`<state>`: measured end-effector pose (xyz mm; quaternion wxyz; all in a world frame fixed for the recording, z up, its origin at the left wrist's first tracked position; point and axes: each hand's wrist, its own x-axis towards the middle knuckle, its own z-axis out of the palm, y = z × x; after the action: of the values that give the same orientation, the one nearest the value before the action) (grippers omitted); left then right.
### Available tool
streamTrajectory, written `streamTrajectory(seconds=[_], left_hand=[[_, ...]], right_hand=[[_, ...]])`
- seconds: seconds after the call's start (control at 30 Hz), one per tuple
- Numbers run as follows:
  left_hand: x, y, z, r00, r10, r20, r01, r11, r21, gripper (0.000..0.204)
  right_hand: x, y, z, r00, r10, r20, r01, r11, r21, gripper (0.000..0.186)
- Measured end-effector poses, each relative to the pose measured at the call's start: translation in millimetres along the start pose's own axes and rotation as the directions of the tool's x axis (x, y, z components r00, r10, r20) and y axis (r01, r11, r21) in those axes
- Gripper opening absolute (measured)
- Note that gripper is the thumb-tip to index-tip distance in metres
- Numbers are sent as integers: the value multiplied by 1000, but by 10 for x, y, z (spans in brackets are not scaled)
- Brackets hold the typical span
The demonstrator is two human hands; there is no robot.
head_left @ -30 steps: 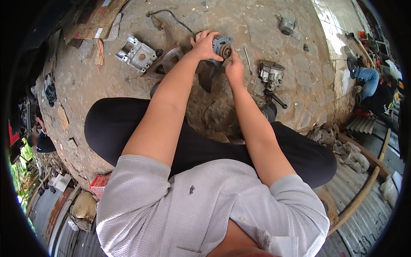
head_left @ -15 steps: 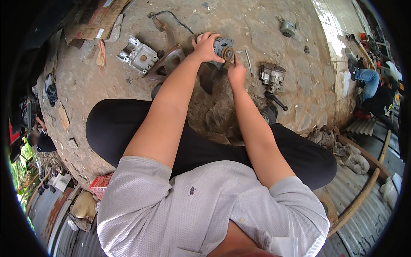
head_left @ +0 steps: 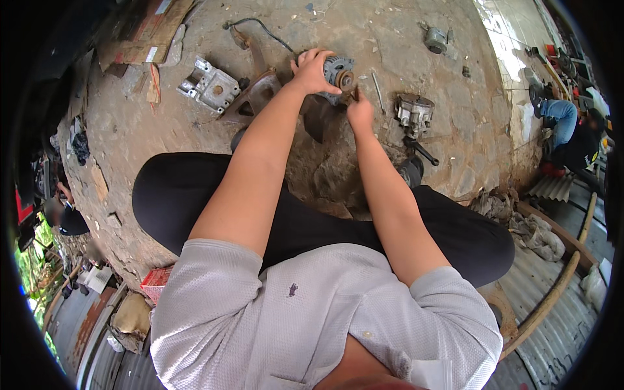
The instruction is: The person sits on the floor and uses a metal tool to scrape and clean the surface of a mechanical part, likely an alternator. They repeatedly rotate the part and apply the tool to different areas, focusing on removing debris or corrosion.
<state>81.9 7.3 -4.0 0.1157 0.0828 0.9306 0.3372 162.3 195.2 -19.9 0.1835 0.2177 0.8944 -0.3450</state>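
Note:
An alternator with a rusty pulley sits in front of me, its pulley facing my right side. My left hand is wrapped over its left side, thumb below and fingers across the top. Just below and right of the pulley is my right hand, its fingers closed at the pulley's lower edge. Whatever lies in those fingers is too small to make out. A dark metal piece stands beneath the alternator. On the ground to the right lies a thin metal rod.
A silver metal housing and a rusty bracket lie at left. To the right are a carburetor-like metal part and a small cylindrical part. A black cable runs behind. Another person sits at far right.
My right hand has dipped slightly beside the pulley. The left hand keeps its hold on the alternator.

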Motion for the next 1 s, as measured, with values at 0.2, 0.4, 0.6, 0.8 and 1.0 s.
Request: streamTrajectory(seconds=[0.2, 0.4, 0.6, 0.8, 1.0], left_hand=[[-49, -107, 40, 1000, 1, -20, -1, 1000, 26, 116], [-14, -50, 58, 1000, -5, 15, 5, 1000, 13, 115], [-17, -80, 59, 999, -29, -38, 30, 999, 14, 111], [-16, 61, 48, 998, -1, -59, 2, 1000, 29, 107], [-6, 98, 28, 999, -25, -43, 26, 999, 25, 101]], right_hand=[[-179, 140, 103, 760, -605, -237, 580, 797, -169, 65], [-246, 547, -146, 926, -326, -191, 236, 893, -382, 63], [-593, 417, -311, 985, -75, 153, 156, 760, -631, 78], [-395, 442, 316, 915, -62, 398, 143, 973, -179, 69], [-352, 529, 618, 914, -72, 399, 97, 994, -43, 66]])
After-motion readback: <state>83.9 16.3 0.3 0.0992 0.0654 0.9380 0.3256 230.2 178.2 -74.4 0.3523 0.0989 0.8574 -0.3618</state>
